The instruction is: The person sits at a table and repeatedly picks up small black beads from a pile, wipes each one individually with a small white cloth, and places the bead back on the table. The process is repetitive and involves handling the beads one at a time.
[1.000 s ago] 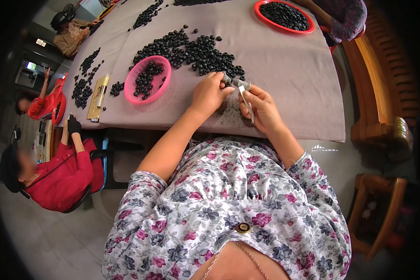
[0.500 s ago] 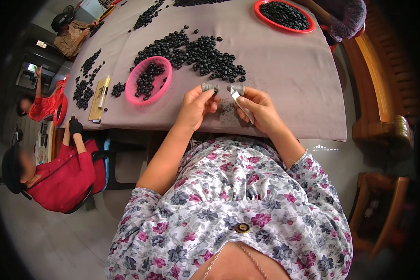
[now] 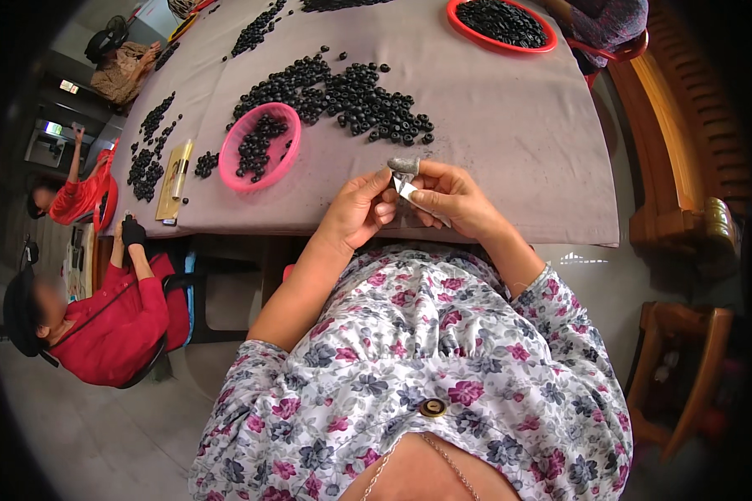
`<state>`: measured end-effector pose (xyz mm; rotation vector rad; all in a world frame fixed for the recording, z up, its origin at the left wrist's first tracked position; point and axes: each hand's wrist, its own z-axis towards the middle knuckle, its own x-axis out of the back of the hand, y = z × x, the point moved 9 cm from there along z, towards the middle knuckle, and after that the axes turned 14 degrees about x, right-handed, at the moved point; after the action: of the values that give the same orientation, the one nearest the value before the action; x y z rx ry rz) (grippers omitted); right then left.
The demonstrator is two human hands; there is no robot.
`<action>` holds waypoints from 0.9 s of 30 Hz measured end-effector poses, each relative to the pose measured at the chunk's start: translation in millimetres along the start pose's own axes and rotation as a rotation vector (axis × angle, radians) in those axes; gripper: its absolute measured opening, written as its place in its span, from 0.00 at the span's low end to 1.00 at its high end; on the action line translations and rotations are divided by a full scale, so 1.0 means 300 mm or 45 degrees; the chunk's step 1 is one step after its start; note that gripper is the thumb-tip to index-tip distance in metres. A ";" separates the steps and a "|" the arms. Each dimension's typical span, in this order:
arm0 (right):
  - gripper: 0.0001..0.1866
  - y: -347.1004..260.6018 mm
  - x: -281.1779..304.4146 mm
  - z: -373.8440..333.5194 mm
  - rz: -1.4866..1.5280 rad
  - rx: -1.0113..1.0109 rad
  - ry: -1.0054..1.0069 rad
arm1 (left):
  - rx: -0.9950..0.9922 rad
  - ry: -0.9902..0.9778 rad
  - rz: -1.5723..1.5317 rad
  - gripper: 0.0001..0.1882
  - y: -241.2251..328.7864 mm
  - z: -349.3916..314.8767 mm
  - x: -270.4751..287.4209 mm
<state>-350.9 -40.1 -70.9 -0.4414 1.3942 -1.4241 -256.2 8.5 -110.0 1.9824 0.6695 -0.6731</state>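
My right hand (image 3: 459, 199) is closed on a small silver blade (image 3: 406, 188), its thumb pressed along the flat. A grey cover (image 3: 405, 164) wraps an index fingertip above the blade. My left hand (image 3: 359, 209) is pinched right beside the blade's tip, around a small black piece that the fingers mostly hide. Both hands meet over the table's near edge. Beyond them spreads a heap of small black ring-shaped pieces (image 3: 368, 104). To their left, a pink plastic basket (image 3: 291, 159) holds more of these pieces.
A red tray (image 3: 543, 43) full of flat black pieces stands at the far right by another person's arm (image 3: 597, 25). A yellow packet (image 3: 173, 179) lies left of the basket. Several people sit along the table's left side, the nearest in a red top (image 3: 117, 330). Wooden furniture (image 3: 685, 167) is on the right.
My hands have come together from apart. The blade in my right hand has moved left to meet my left hand's fingertips. The view has shifted slightly.
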 end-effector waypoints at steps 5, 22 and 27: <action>0.17 0.010 0.007 0.000 -0.014 -0.011 -0.006 | 0.042 -0.051 -0.069 0.13 -0.012 0.002 -0.010; 0.18 0.006 0.009 0.000 -0.085 -0.043 -0.027 | 0.013 -0.059 0.009 0.13 -0.012 -0.008 -0.009; 0.18 0.008 0.011 -0.001 -0.085 -0.052 -0.038 | 0.011 -0.054 0.012 0.13 -0.012 -0.009 -0.009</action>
<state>-351.3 -42.0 -74.4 -0.5381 1.3978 -1.4390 -260.1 11.9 -109.2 1.9727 0.6321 -0.7114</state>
